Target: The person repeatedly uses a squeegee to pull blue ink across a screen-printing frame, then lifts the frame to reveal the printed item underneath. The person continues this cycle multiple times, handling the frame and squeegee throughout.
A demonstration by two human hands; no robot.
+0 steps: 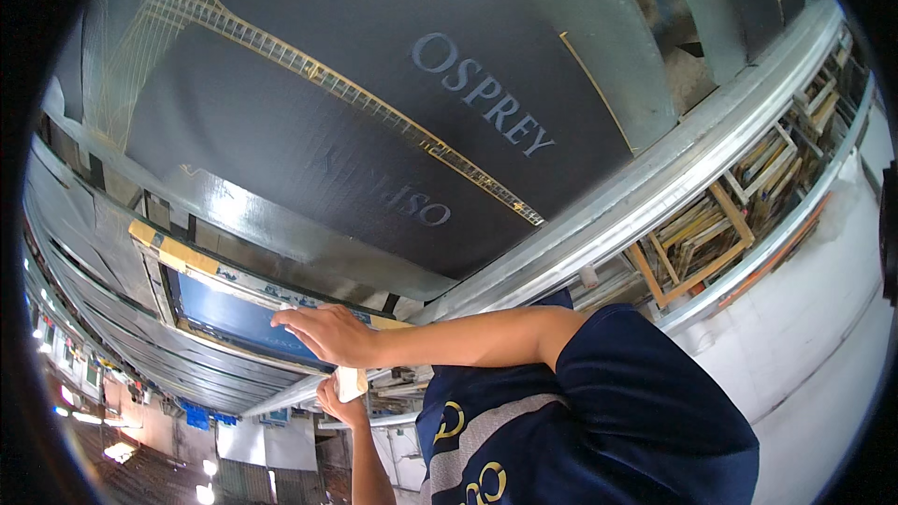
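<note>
A screen-printing frame [173, 248] with a yellow-taped wooden edge and blue mesh lies slanted over the table at the left. My right hand [332, 335] reaches across its near end, fingers stretched out over the blue mesh; whether the fingertips touch it I cannot tell. Just below, at the frame's near corner, my left hand [335, 399] is closed on a pale block-like piece [353, 383]. Whether that piece belongs to the frame is unclear. Beyond the frame lie dark printed sheets [309, 122] with pale lettering and a fine yellow line drawing.
A long metal rail [655, 187] borders the table on the right. Under it, wooden frames [692, 243] are stacked on a shelf beside a pale floor [795, 318]. More long grey tables [122, 309] run along the left. Blue items [196, 416] show at the lower left.
</note>
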